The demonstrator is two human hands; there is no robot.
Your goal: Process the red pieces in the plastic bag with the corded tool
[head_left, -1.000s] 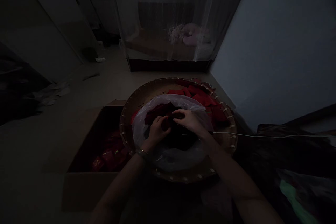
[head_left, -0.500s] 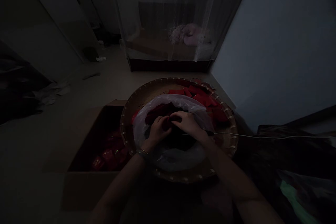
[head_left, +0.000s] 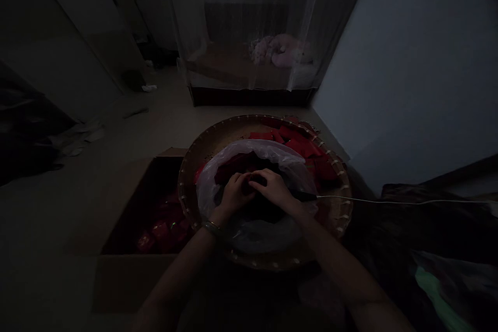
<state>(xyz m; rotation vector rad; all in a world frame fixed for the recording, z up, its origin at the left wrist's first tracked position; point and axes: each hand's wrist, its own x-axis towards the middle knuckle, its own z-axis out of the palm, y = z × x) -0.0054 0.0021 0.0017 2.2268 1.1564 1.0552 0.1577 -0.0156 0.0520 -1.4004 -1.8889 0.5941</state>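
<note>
My left hand (head_left: 235,193), with a bangle at the wrist, curls its fingers around a small red pouch-like piece (head_left: 248,178). My right hand (head_left: 275,190) meets it from the other side, thumb and fingers bent onto the same piece. Its details are lost in the dark. Both hands are over the dark opening of a clear plastic bag (head_left: 260,236), which lies in a round woven bamboo tray (head_left: 218,132). Dark red pieces show inside the bag. Beside my right wrist lies a black handle-like object (head_left: 305,195) with a thin white cord (head_left: 373,201).
Flat red packets (head_left: 301,145) lie at the tray's far right. Left of the tray stands an open cardboard box (head_left: 132,280) holding shiny red packets (head_left: 161,229). A netted bed (head_left: 249,70) is ahead, a pale wall (head_left: 420,72) on the right, dark bags (head_left: 439,233) at lower right.
My right hand has shifted slightly down, its thumb and fingers forming a wider loop near the red piece. More of the black handle shows. My left hand stays almost in place.
</note>
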